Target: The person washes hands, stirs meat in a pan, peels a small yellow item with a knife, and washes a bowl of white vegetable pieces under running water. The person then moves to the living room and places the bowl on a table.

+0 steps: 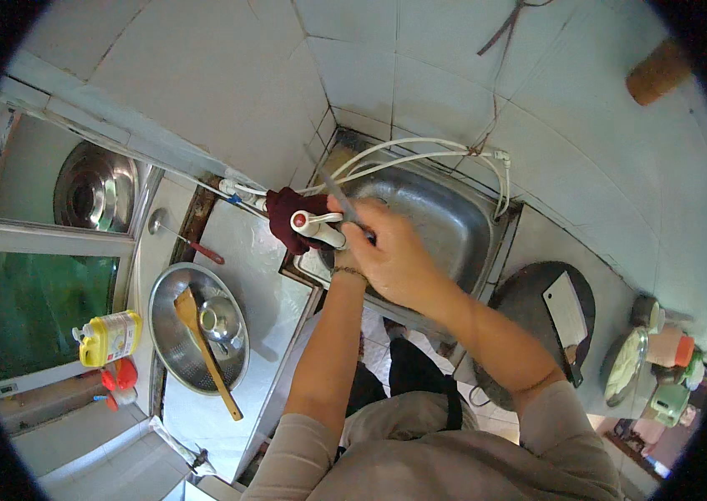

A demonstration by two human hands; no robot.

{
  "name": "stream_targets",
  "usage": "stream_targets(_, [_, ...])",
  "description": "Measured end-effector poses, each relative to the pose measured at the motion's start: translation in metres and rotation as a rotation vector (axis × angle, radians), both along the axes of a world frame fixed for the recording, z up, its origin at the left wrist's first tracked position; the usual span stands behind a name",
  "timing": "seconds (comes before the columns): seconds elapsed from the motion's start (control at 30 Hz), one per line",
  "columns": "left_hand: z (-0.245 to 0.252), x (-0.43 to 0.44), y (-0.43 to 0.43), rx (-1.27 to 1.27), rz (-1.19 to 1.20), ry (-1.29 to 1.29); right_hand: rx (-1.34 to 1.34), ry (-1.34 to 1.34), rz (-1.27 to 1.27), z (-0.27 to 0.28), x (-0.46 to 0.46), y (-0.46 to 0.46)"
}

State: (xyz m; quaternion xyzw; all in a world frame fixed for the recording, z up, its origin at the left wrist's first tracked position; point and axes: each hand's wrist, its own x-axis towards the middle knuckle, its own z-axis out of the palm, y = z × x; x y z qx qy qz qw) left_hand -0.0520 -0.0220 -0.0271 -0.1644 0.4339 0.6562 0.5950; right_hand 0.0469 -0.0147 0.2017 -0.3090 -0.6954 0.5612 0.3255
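Observation:
My right hand [388,250] grips a knife [338,191] above the stainless steel sink [466,200]. Its narrow, blurred blade points up and to the left, and a dark bit of handle shows by the thumb. Beneath it, my left hand [343,258] is mostly hidden by the right hand and the tap; a thin bracelet [350,271] circles the wrist. I cannot tell what the left fingers do. Right beside both hands is a white tap [322,230] with a red-capped lever, a dark red cloth [288,219] bunched around its base.
White hoses [403,143] loop over the sink's back edge. At left, a steel colander [162,319] holds a wooden spatula [197,325] and a small metal bowl [214,318]; a red-handled ladle [203,252] lies nearby. A cleaver [566,310] rests on a round dark board [516,294] at right.

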Motion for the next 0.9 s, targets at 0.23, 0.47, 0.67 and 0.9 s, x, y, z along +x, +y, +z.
stream_targets(0.23, [-0.009,0.007,-0.034,0.086,-0.091,-0.013,0.316,-0.151,-0.229,0.002,-0.014,-0.054])
stream_targets(0.47, [0.017,-0.026,-0.042,-0.003,-0.179,0.167,0.198,0.031,-0.400,0.042,0.031,-0.055])
stream_targets(0.67, [0.061,0.010,-0.055,-0.087,-0.626,0.385,-0.064,-0.927,-0.499,-0.095,0.141,-0.091])
stream_targets(0.9, [0.048,0.046,-0.047,0.157,-0.711,-0.014,-0.310,-0.355,-0.857,-0.033,0.259,-0.175])
